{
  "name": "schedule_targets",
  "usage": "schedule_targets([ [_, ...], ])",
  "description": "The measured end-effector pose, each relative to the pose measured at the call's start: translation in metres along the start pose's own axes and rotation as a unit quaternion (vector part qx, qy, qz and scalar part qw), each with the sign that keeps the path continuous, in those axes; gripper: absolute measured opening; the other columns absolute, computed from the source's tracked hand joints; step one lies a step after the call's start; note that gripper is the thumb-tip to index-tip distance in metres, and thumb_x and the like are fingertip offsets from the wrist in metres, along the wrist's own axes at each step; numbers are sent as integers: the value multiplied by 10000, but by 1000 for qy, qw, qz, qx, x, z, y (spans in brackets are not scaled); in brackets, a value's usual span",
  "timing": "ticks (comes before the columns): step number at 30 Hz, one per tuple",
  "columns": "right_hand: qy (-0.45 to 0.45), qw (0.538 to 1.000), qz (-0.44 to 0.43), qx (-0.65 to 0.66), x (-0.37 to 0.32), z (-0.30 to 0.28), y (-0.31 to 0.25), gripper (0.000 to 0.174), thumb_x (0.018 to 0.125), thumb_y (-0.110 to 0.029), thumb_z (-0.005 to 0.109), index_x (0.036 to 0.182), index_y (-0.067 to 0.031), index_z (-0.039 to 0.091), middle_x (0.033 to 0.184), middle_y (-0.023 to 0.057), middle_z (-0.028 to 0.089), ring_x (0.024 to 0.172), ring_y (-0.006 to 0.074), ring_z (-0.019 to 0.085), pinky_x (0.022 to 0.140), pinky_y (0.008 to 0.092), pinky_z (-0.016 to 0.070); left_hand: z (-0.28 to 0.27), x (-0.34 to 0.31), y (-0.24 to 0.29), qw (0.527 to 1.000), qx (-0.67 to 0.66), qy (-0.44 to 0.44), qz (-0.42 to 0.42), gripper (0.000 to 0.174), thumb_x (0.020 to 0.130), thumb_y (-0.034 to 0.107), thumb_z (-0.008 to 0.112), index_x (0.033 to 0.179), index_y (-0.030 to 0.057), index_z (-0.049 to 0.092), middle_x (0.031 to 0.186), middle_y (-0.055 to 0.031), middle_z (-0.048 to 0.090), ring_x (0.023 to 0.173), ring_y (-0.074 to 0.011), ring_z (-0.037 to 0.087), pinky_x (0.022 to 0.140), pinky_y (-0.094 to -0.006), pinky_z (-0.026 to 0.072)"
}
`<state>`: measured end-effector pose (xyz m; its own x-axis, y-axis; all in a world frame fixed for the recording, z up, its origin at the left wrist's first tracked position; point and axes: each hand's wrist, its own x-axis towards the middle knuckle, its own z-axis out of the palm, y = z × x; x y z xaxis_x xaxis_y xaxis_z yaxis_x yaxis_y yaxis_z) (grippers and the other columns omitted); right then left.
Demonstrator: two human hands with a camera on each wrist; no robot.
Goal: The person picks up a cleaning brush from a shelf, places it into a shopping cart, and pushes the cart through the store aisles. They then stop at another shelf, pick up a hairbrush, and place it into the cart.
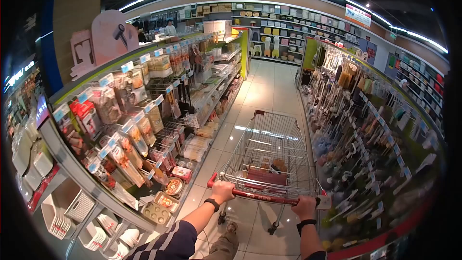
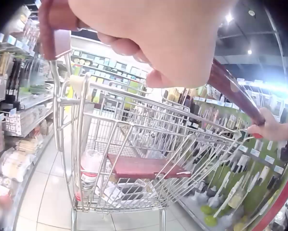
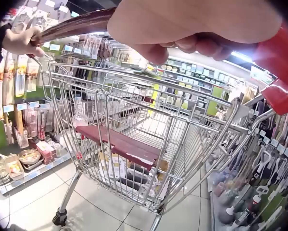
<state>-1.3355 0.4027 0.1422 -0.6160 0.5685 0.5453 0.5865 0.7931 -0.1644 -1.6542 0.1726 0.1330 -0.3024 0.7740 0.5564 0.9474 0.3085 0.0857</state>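
Note:
Both hands grip the red handle (image 1: pixel 260 196) of a metal shopping cart (image 1: pixel 274 149). My left hand (image 1: pixel 223 191) is curled round the handle near its left end; in the left wrist view the left hand (image 2: pixel 153 38) fills the top. Near the right end, my right hand (image 1: pixel 304 207) holds the bar, and its curled fingers (image 3: pixel 206 45) show in the right wrist view. Inside the cart are a dark red flap (image 3: pixel 120 144), a clear bottle (image 2: pixel 91 166) with a red label, and some packages (image 3: pixel 134 178) low in the basket.
Shelves of hanging packaged kitchenware (image 1: pixel 139 130) line the left side. Utensils and brushes (image 1: pixel 356 154) hang along the right. A tiled aisle floor (image 1: pixel 269 84) runs between them to a back wall of shelves (image 1: pixel 288 24). Baking pans (image 1: pixel 156 213) sit low at the left.

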Motion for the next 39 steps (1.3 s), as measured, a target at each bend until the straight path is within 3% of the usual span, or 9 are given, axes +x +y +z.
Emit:
schedule_targets([
  [7,-18,999,29,-24,136,77,41,185,554,-219,751,598,-103,615,639,119,620,676,342,626,682,440,488,97,142,-59,999,-30,26,1,78,580,214,689,610,152,653,633,-48,653,602,-243,655,617,-385,484],
  [10,-45,997,51,-39,190,105,52,196,568,-230,750,613,-94,617,651,124,630,681,348,627,685,445,486,130,199,-85,999,-27,-25,-4,96,558,209,701,617,148,656,641,-60,656,606,-260,651,623,-397,480],
  [12,-68,995,53,-43,226,126,64,199,579,-235,750,628,-87,626,657,130,636,676,353,626,686,447,485,156,236,-100,999,-30,-13,-4,108,555,208,706,630,143,663,652,-60,660,624,-261,649,641,-401,479],
  [15,-31,997,57,-47,275,162,82,202,593,-245,747,647,-84,637,666,137,642,669,354,627,682,448,486,183,294,-118,999,-39,-13,2,113,561,207,708,644,139,672,659,-59,665,631,-265,649,650,-401,477],
  [19,-47,995,64,-61,339,196,104,181,588,-237,741,631,-99,633,650,128,634,655,344,631,671,448,491,224,360,-142,999,-37,-34,6,128,575,213,723,676,141,692,670,-56,672,643,-266,654,661,-401,478],
  [22,15,999,43,-25,387,228,131,172,573,-225,737,612,-106,619,641,126,628,648,340,630,656,450,491,259,410,-155,999,-45,-20,13,147,581,230,737,699,148,705,677,-55,676,658,-266,660,674,-408,484],
  [29,16,998,40,-47,516,317,211,202,556,-227,747,591,-102,594,619,125,609,629,350,618,642,451,489,355,546,-183,997,-64,-49,-14,142,586,197,738,706,130,700,678,-90,668,674,-296,666,660,-429,493],
  [39,-61,994,75,-58,690,401,295,229,570,-277,772,618,-100,635,654,123,639,667,351,631,689,451,490,465,729,-219,996,-65,-55,-13,116,586,199,741,672,135,698,662,-103,665,653,-300,668,637,-431,506],
])
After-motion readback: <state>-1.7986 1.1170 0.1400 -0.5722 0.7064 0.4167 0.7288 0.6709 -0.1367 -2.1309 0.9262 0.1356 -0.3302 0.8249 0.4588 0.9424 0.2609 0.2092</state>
